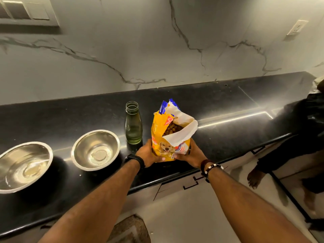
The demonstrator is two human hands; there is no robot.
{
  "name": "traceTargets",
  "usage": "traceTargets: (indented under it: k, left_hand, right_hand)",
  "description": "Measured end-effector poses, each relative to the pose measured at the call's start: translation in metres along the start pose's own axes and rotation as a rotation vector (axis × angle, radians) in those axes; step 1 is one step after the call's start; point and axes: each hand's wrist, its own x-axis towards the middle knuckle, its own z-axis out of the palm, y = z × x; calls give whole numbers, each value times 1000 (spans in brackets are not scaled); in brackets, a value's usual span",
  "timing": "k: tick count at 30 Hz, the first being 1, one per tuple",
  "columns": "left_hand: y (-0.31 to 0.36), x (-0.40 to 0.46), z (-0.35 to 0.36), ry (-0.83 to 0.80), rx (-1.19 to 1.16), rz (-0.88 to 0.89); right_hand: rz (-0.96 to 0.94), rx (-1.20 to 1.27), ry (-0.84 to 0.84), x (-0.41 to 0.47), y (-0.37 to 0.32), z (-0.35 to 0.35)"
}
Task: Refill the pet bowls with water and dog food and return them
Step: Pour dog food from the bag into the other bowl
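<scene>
A yellow dog food bag (171, 133) stands upright near the front of the black counter (228, 109), its top torn open with brown kibble showing inside. My left hand (146, 154) grips the bag's lower left side and my right hand (192, 154) grips its lower right side. Just left of the bag stands an uncapped clear glass bottle (133, 124) holding some water. Two steel bowls sit further left: the nearer bowl (96, 149) looks empty, and the far-left bowl (23, 165) holds what looks like water.
A marble wall rises behind the counter, with a socket (297, 27) at upper right. Another person's bare feet (254, 178) and dark clothing are at the right. Below the counter edge are pale cabinet fronts (177, 187) and floor.
</scene>
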Motion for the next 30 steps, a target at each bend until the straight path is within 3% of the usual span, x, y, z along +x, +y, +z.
traceTargets:
  k: [10,18,30]
  left_hand:
    - [-13,-20,7,-10,87,110]
    - [-44,-94,20,137,-150,118]
    - [-92,-181,-35,157,-291,28]
  right_hand:
    - [7,-50,82,-23,-3,16]
    - [-23,-146,15,-66,-14,45]
    - [-110,-383,-131,-96,-108,100]
